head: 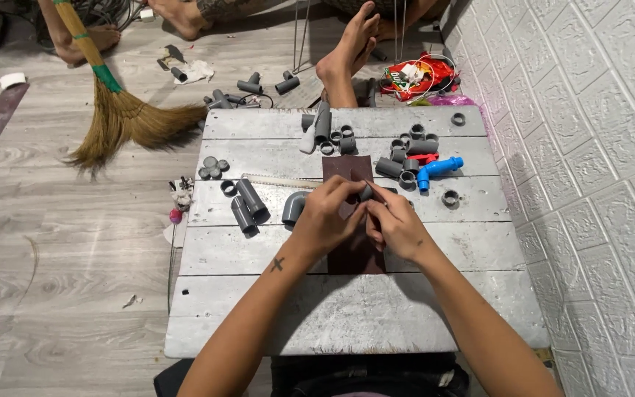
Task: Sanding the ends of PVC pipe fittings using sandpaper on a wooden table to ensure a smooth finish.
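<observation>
My left hand (326, 217) and my right hand (397, 223) meet over the middle of a low grey plank table (259, 309). Between their fingertips they hold a small grey pipe fitting (366, 193). Under the hands lies a dark brown strip of sandpaper (350, 167) that runs from the table's middle toward the far side. A grey elbow fitting (294, 206) lies just left of my left hand, and two short grey pipe pieces (248, 205) lie further left.
Several grey fittings (406, 151) and a blue tap (438, 170) lie at the far right, more rings and caps (213, 168) at the far left. A broom (115, 103) lies on the floor. Another person's foot (348, 51) rests beyond the table. A white wall (597, 162) is at right.
</observation>
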